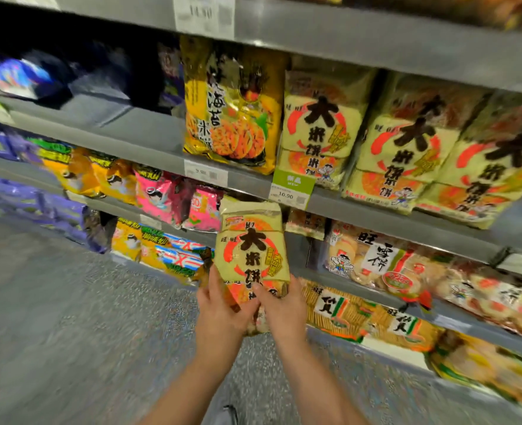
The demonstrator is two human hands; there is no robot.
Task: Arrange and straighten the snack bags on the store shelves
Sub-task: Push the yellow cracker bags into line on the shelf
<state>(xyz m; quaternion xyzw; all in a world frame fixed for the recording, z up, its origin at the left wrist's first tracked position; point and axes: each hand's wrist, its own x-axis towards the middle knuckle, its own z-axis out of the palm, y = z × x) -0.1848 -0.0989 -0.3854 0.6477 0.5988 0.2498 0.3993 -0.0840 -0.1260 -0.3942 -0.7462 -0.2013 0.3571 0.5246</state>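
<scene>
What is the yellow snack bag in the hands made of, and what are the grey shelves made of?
The yellow snack bag with big black characters, held in the left hand and right hand, looks like thin printed plastic film: it creases and has a slight sheen. The grey shelves look like painted metal, flat and matte, though that is less certain.

Both hands are on one pale yellow rice cracker bag (251, 256), held upright in front of the shelves. The left hand (223, 305) wraps its lower left edge, the right hand (284, 305) takes the lower right, thumb across the front. Up on the grey shelf (149, 139), matching bags (321, 130) stand in a row beside a golden seaweed cracker bag (232, 105). A green price tag (292, 188) hangs just above the held bag.
</scene>
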